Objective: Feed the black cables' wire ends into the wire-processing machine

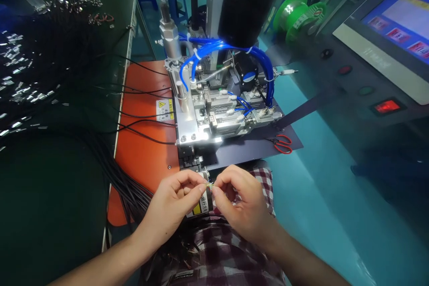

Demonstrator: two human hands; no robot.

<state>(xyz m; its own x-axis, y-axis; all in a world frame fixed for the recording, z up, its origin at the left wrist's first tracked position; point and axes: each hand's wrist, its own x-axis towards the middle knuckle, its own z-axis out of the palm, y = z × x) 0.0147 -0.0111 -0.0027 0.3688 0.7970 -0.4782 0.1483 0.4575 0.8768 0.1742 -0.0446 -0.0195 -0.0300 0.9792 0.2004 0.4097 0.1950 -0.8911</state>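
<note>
My left hand [177, 196] and my right hand [243, 201] meet over my lap, thumb and forefinger of each pinched together. Between the fingertips show the short ends of thin wires [209, 184], yellowish and pale, held by both hands. How many there are is too small to tell. Just beyond the hands is the front of a metal machine [214, 118] with blue air hoses [214, 47]. Under my left wrist passes a bundle of black cables [129, 187], partly hidden by it.
An orange plate [144, 98] lies left of the machine, with several black cables crossing it. Red-handled snips [283, 144] rest on the dark base at right. A large heap of cables [63, 53] covers the left table. A touch screen [398, 18] and green spool [291, 13] stand at right.
</note>
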